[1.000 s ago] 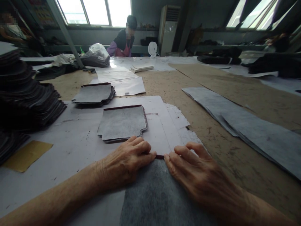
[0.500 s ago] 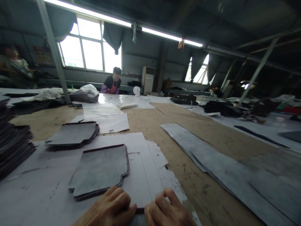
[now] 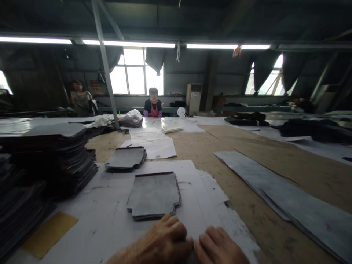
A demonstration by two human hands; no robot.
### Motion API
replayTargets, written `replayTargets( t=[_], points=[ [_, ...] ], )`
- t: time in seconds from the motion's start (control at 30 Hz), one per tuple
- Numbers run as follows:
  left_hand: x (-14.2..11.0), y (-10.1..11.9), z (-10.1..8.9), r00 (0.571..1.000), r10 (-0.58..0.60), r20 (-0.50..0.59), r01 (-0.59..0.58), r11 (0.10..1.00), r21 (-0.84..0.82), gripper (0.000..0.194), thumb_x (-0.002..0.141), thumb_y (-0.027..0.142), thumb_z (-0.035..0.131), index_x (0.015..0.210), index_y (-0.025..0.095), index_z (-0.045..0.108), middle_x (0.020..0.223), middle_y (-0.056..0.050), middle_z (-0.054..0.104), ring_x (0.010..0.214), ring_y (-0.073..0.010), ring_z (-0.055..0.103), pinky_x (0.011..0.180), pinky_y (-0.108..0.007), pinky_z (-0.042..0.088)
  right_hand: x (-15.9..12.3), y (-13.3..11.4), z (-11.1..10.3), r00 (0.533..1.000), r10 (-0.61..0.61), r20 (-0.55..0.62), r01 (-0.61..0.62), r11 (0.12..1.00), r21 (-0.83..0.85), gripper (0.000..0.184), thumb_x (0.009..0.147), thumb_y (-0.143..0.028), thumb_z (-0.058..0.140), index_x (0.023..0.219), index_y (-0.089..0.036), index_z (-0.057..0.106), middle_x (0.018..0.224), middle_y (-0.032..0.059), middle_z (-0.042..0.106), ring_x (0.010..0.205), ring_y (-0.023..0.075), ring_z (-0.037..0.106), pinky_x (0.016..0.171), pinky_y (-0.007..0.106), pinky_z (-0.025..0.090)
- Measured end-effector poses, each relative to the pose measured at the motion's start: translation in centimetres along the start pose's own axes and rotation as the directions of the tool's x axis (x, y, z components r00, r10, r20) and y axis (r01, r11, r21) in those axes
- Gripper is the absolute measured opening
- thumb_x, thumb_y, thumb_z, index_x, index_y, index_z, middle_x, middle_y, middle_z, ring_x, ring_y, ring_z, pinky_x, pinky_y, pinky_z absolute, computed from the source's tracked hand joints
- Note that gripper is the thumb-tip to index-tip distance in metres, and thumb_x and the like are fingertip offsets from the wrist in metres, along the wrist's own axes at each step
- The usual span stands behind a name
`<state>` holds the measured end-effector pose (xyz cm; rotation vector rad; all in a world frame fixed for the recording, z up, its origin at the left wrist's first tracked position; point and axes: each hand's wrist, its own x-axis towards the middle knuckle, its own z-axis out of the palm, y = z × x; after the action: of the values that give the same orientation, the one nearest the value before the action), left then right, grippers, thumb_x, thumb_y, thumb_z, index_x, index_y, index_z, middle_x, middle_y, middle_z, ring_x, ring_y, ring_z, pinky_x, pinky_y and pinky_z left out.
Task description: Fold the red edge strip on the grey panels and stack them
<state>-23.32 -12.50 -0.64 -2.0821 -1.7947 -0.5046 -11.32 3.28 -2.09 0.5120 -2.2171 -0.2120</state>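
Grey panels [image 3: 155,194], seemingly edged already, lie stacked on white paper [image 3: 93,216] beyond the left hand [image 3: 165,240] and right hand [image 3: 218,247], fingers curled close together, their hold and the amount left unclear.

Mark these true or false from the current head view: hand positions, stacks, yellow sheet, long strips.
1. The bare left hand is nearer than the bare right hand to the near stack of grey, dark-edged panels. True.
2. The flat mustard-yellow sheet lies right of both hands. False: the mustard-yellow sheet lies left of them.
3. The long grey fabric strips lie right of both hands. True.
4. The tall stack of dark panels is lower than the near stack. False: the tall stack rises higher.
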Motion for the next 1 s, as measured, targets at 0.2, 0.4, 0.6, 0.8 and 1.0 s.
replayTargets(
  t=[0.2,0.4,0.6,0.8,1.0],
  points=[
    [-1.3,-0.8,-2.6,0.974,-0.163,0.160,0.213,0.903,-0.373,0.039,0.077,-0.003,0.038,0.102,0.018,0.058,0.091,-0.005,0.052,0.084,-0.0140,0.049,0.074,-0.025,0.043,1.4,-1.0,-3.1,0.897,0.126,0.424,-0.238,0.946,0.222,0.026,0.076,0.002,0.043,0.091,-0.011,0.061,0.082,0.0078,0.057,0.073,0.0178,0.046,0.066,0.029,0.043],
    [-2.0,-1.5,-2.5,0.982,-0.130,0.140,0.173,0.917,-0.359,0.038,0.076,-0.002,0.039,0.102,0.016,0.061,0.088,-0.006,0.054,0.079,-0.0156,0.049,0.072,-0.029,0.043,1.5,-1.1,-3.1,0.900,0.133,0.415,-0.238,0.948,0.212,0.022,0.080,-0.002,0.046,0.093,-0.010,0.061,0.081,0.0063,0.058,0.072,0.0178,0.046,0.067,0.032,0.040],
    [-1.6,-0.9,-2.9,0.979,-0.097,0.180,0.143,0.955,-0.261,0.031,0.080,0.001,0.039,0.098,0.013,0.061,0.087,-0.007,0.054,0.078,-0.0171,0.047,0.072,-0.032,0.042,2.2,-1.4,-3.3,0.892,0.109,0.440,-0.212,0.958,0.194,0.023,0.080,-0.005,0.049,0.099,-0.012,0.060,0.081,0.0045,0.058,0.072,0.0174,0.047,0.070,0.033,0.038],
    [-1.5,-0.9,-2.6,0.985,-0.034,0.167,0.070,0.974,-0.216,0.029,0.075,0.003,0.046,0.099,0.011,0.060,0.086,-0.007,0.054,0.075,-0.0180,0.045,0.071,-0.035,0.041,3.5,-1.7,-2.9,0.885,0.139,0.444,-0.205,0.973,0.104,0.019,0.073,-0.005,0.053,0.085,-0.014,0.063,0.077,0.0063,0.056,0.071,0.0195,0.045,0.065,0.034,0.037],
    [-1.6,-1.6,-2.7,0.989,-0.120,0.088,0.144,0.921,-0.361,0.027,0.079,0.006,0.045,0.098,0.013,0.063,0.085,-0.008,0.056,0.077,-0.0167,0.050,0.070,-0.032,0.043,2.7,-2.3,-1.6,0.912,0.107,0.396,-0.220,0.942,0.253,0.029,0.073,0.001,0.044,0.095,-0.007,0.062,0.083,0.0104,0.056,0.075,0.0190,0.046,0.067,0.032,0.044]
  ],
)
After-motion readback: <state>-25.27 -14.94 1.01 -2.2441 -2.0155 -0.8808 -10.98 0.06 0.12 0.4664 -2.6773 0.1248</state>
